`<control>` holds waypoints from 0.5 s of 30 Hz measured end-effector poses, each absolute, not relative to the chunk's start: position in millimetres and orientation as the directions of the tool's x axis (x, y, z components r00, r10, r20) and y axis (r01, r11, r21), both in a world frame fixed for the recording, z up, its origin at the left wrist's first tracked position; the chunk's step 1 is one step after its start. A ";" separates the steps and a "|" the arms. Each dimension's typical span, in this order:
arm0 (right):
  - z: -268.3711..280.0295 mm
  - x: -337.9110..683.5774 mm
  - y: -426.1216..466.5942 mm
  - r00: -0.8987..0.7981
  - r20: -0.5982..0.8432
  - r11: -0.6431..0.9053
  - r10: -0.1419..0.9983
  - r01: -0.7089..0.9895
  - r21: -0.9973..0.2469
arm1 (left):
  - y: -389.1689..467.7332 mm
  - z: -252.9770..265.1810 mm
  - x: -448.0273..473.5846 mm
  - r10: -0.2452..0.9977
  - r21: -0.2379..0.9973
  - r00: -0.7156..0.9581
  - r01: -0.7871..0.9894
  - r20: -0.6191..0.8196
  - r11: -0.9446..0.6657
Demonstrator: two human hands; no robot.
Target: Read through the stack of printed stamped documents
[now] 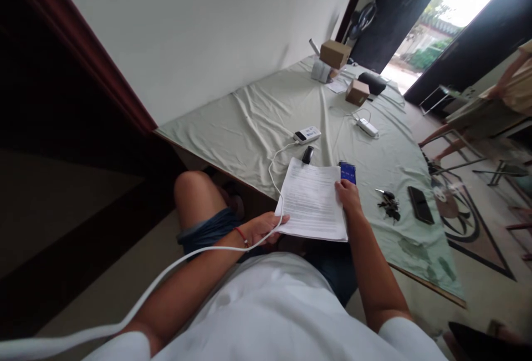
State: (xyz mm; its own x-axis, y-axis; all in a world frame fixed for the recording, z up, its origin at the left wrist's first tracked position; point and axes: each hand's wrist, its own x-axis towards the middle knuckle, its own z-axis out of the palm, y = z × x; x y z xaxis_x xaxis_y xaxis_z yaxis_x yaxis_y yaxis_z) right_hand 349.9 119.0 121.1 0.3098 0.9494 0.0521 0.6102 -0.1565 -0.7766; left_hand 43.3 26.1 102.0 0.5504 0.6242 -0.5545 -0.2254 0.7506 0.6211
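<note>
While keys (388, 204) and a black phone (420, 204) lay right of centre on the green sheet (257, 122), the left hand (261, 228) and right hand (348, 194) were closed on a paper stack's (311, 200) edges at centre frame, its long axis pointing up-frame toward a power bank (307, 135).

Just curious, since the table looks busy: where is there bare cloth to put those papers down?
Widest bare cloth lies along the wall, left of the white power bank. Another patch sits between the white charger and the keys. The far end, around the cardboard boxes, is crowded.
</note>
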 end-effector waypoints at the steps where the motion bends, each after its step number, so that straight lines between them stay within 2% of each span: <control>1: 125.0 349.3 120.3 0.324 0.091 -0.153 0.942 0.652 -0.743 | 28.3 100.2 44.4 0.596 0.604 0.565 -0.204 -0.570 0.771; 3: 134.5 344.9 124.1 0.300 0.238 -0.093 0.924 0.778 -0.622 | 32.0 97.0 45.7 0.559 0.582 0.584 -0.173 -0.589 0.794; 5: 144.7 335.2 130.0 0.151 0.384 0.035 0.911 0.899 -0.437 | 34.6 94.6 45.9 0.552 0.581 0.592 -0.166 -0.587 0.797; 6: 149.4 328.3 133.7 0.044 0.409 0.112 0.911 0.930 -0.350 | 35.5 93.7 45.7 0.549 0.582 0.598 -0.164 -0.584 0.797; 8: 157.5 312.1 142.4 -0.154 0.347 0.249 0.925 0.936 -0.249 | 36.7 92.5 45.2 0.548 0.589 0.612 -0.161 -0.570 0.792; 10: 163.2 295.2 151.3 -0.276 0.228 0.322 0.934 0.925 -0.200 | 37.2 92.0 45.0 0.554 0.604 0.621 -0.158 -0.554 0.781; 15: 168.6 267.2 164.0 -0.344 0.012 0.343 0.939 0.933 -0.112 | 35.5 90.2 45.3 0.548 0.621 0.630 -0.131 -0.550 0.773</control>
